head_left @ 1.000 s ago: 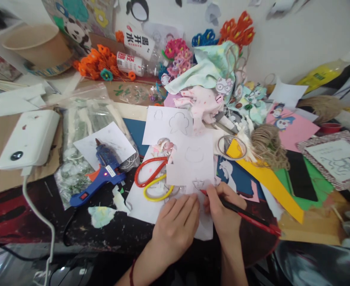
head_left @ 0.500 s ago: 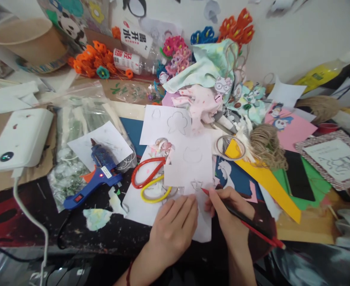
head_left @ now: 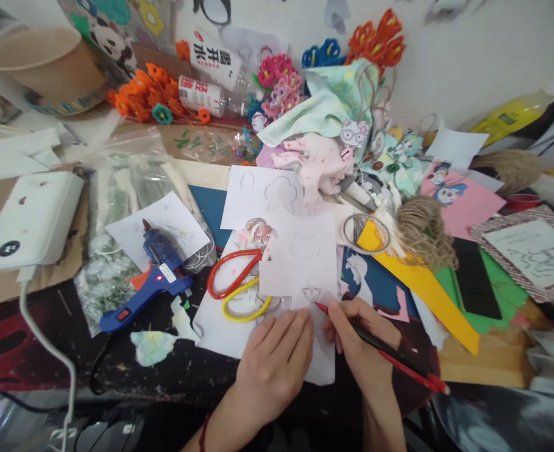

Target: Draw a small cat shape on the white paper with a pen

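Note:
My right hand (head_left: 364, 336) is closed round a red and black pencil (head_left: 402, 359). The pencil's tip touches or hovers just over a white sheet of paper (head_left: 321, 223), below a small sketched shape. Flat on the paper's lower part lies my left hand (head_left: 277, 358), fingers stretched out side by side. A cat-head-like outline is drawn higher on the same sheet. Another paper (head_left: 234, 210) behind it bears a cloud-like outline. Just left of the sheet are scissors (head_left: 234, 273) with one red and one yellow handle loop; their blades are hidden.
A blue glue gun (head_left: 157, 282) rests on paper at left, beside a white power bank (head_left: 29, 220) with a cable. Fabric scraps (head_left: 324, 157) and pipe-cleaner flowers (head_left: 149, 94) crowd the back. Tape (head_left: 365, 233), twine (head_left: 425, 232), yellow paper (head_left: 428, 301) and a phone (head_left: 477, 285) lie right.
The pencil tip has shifted slightly left and down, below the small sketch. My left hand stays on the paper. The view has moved very slightly.

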`<state>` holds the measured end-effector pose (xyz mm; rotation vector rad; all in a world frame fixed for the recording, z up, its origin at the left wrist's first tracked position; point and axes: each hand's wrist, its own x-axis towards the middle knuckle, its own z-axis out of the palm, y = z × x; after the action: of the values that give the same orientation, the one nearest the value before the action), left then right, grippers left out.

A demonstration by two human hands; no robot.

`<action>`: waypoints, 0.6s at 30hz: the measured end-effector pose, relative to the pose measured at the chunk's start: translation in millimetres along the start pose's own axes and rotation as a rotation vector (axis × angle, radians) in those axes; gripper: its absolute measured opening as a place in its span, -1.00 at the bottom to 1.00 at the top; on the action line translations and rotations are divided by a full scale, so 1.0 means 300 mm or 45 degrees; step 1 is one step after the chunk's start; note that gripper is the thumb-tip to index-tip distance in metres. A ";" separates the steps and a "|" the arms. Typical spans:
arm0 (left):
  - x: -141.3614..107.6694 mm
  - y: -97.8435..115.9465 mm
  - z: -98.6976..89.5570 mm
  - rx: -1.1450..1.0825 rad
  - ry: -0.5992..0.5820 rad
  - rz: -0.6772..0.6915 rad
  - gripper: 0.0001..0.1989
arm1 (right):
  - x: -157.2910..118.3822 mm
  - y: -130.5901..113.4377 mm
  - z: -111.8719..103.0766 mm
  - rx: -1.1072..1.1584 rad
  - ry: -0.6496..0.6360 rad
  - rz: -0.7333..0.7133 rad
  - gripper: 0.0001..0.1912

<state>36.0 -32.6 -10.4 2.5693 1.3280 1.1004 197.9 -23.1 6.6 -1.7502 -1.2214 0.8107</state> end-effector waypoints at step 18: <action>-0.005 -0.004 0.003 -0.002 -0.007 0.005 -0.72 | 0.001 -0.008 -0.006 -0.061 -0.029 -0.026 -0.63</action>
<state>35.2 -32.7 -12.2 2.5735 1.3208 1.0940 198.5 -22.9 9.5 -1.7687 -1.2811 0.7973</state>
